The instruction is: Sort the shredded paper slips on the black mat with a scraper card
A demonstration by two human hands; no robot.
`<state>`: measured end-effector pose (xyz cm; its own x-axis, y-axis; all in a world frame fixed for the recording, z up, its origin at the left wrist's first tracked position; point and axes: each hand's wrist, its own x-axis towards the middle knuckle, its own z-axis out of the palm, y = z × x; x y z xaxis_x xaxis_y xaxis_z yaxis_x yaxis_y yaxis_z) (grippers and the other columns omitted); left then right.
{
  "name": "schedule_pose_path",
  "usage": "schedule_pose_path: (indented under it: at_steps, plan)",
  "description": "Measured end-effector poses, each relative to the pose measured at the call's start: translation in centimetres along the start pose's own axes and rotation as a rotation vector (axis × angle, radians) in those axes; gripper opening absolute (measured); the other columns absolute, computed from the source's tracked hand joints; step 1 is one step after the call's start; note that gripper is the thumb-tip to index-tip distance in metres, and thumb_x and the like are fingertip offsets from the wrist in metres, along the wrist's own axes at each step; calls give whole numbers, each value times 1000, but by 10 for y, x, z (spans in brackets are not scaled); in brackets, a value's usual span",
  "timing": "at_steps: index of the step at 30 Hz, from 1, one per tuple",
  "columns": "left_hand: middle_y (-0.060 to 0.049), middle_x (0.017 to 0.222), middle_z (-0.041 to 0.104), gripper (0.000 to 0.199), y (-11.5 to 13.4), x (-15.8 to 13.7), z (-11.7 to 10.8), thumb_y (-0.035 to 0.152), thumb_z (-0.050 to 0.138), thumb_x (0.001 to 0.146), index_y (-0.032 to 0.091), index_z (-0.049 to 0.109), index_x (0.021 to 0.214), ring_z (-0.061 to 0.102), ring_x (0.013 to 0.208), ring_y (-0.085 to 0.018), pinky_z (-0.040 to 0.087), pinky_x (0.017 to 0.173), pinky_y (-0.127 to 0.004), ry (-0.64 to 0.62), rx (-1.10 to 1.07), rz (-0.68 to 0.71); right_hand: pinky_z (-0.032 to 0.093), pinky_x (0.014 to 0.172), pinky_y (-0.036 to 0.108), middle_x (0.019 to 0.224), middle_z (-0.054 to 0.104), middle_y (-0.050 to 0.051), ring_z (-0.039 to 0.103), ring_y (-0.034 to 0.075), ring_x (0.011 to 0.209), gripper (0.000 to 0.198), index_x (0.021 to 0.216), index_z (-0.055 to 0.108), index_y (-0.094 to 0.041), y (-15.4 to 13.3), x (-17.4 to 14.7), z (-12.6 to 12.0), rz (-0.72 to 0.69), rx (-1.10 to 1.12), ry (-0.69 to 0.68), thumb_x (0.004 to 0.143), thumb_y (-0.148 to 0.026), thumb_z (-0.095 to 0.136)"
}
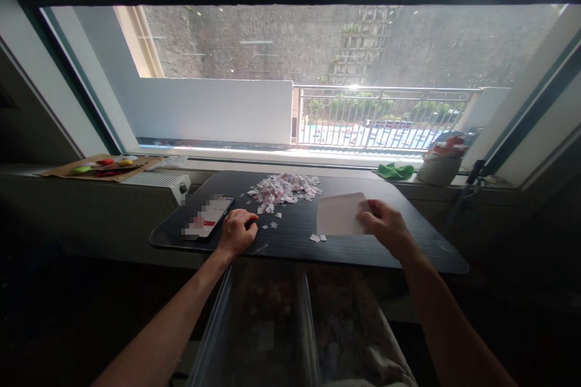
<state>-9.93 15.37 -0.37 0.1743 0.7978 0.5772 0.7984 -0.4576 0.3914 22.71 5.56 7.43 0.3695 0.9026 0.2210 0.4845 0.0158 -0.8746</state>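
My right hand (pixel 385 227) pinches the right edge of a pale, blank rectangular card (pixel 341 214) with rounded corners, held over the right half of the dark table (pixel 363 254). My left hand (pixel 238 231) is at the table's near left part, its fingers curled in with nothing visible in them. Just left of it lies a phone (pixel 209 217) with a lit screen, partly blurred out. Beyond both hands is a heap of small torn paper scraps (pixel 284 188), white and pinkish. A few loose paper bits (pixel 315 237) lie below the card.
Under the table's front edge stands a clear plastic bin (pixel 311 326) with scraps inside. On the sill are a green cloth (pixel 394 171), a full white pail (pixel 438 168) and, at left, a brown board (pixel 57 173) with colourful pieces. A wide window is behind.
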Motion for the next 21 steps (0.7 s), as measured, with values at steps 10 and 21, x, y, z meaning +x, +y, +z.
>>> schedule_pose_path:
  at_steps: [10, 21]
  plan:
    - [-5, 86, 67, 21, -2, 1, -3, 25, 48, 70, 21, 66, 79, 56, 98, -24, 43, 91, -39, -21, 6, 15, 45, 56, 25, 82, 69, 5, 61, 17, 68, 33, 92, 64, -17, 22, 4, -20, 36, 28, 61, 63, -30, 55]
    - [-5, 90, 67, 21, -6, 1, -2, 27, 48, 70, 22, 66, 80, 55, 100, -24, 42, 94, -40, -2, -8, 11, 45, 63, 25, 69, 66, 0, 59, 15, 65, 18, 73, 63, -16, 45, 30, 9, 208, 154, -58, 56, -19, 55]
